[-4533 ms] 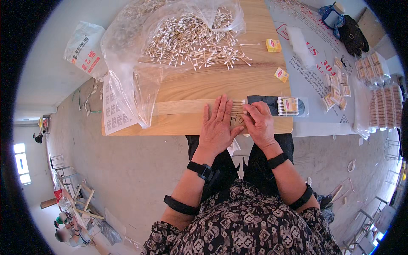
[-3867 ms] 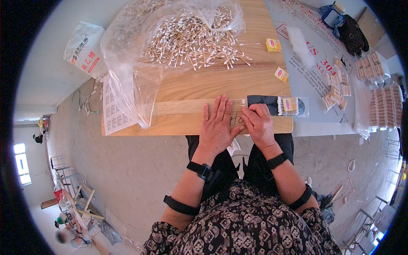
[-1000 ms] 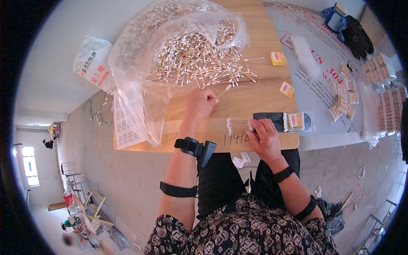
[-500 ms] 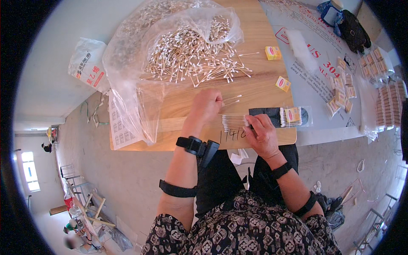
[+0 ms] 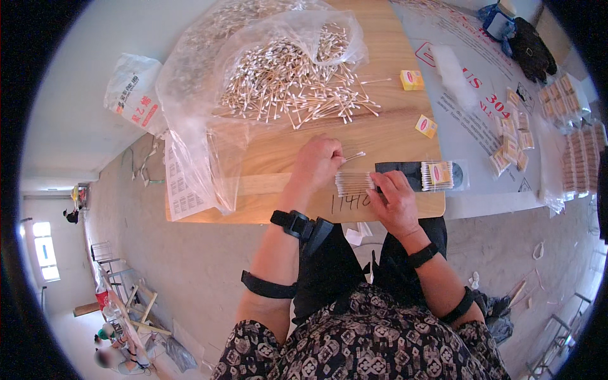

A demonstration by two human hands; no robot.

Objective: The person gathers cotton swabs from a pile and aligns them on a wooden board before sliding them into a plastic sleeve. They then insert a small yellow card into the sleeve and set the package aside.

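My left hand (image 5: 318, 163) is pinched around cotton swabs (image 5: 356, 156), whose white tips stick out to the right; I cannot tell exactly how many. Just below lies a flat row of cotton swabs (image 5: 353, 184), side by side on the wooden table (image 5: 266, 180). The bent fingers of my right hand (image 5: 395, 201) grip the right end of that row. To the right of this hand, a black strip (image 5: 402, 172) carries a clear pack of swabs with a yellow card (image 5: 438, 174). A big heap of loose cotton swabs (image 5: 278, 76) spills from a clear plastic bag (image 5: 196, 120).
Two small yellow boxes or cards (image 5: 411, 80) lie near the table's right edge. On the grey sheet (image 5: 462, 126) beyond are scattered small packs (image 5: 510, 139), bundled packs (image 5: 582, 158) and a black bag (image 5: 532, 50). A white printed bag (image 5: 133, 92) sits at left.
My left hand has shifted slightly right, nearer the row. The swabs in it, spread apart before, now lie closer together. My right hand stays at the row's end.
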